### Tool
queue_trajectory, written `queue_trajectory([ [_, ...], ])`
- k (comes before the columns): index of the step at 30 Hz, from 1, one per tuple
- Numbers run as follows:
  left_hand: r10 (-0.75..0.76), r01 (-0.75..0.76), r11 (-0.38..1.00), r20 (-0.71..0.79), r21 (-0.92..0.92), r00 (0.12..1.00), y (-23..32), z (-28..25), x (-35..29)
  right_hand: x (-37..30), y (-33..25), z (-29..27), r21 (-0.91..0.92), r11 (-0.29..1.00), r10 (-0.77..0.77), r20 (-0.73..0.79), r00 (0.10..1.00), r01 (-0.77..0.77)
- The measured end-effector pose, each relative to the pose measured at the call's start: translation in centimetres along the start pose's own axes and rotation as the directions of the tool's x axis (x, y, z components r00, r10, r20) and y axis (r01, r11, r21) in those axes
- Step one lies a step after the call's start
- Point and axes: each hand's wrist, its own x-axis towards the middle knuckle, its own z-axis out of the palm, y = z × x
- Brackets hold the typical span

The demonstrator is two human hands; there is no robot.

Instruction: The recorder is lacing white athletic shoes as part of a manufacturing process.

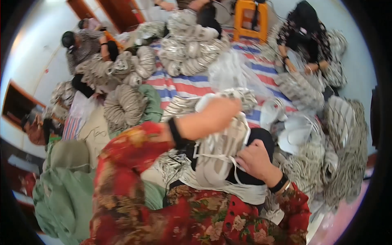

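Observation:
On my lap lies a beige and silver shoe upper (218, 153), or a small bundle of them, with a white lace (214, 157) across it. My right hand (258, 161) is closed at its right side, thumb and fingers pinched where the lace ends. Above the far end of the upper, my left hand (222, 117) is smeared by motion, so its fingers cannot be made out. More white laces (241, 192) drape across my lap below the upper. A heap of loose laces (173, 165) lies to the left.
Curled bundles of silver uppers (124, 107) lie around, with a clear plastic bag (234, 73) on the striped sheet (175, 86). Hanks of laces (308, 167) pile up at right. Green sacks (61, 200) stand at left. Several people work beyond, near an orange stool (250, 20).

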Motion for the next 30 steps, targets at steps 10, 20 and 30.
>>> queue_trajectory([
  [10,-0.384,0.178,0.732,-0.183,-0.657,0.905,4.8,1.6,-6.1,2.5,1.6,-2.9,0.932,0.002,0.561,0.299,0.772,-0.362],
  [20,-0.686,0.213,0.404,-0.141,-0.89,0.713,4.5,6.3,-12.0,-10.2,7.5,-14.9,0.917,0.324,0.941,-0.288,0.178,-0.231],
  [30,-0.475,0.556,0.291,0.387,-0.778,0.791,3.7,4.3,-12.0,-0.2,-0.3,3.0,0.277,0.961,-0.232,0.75,0.62,0.024],
])
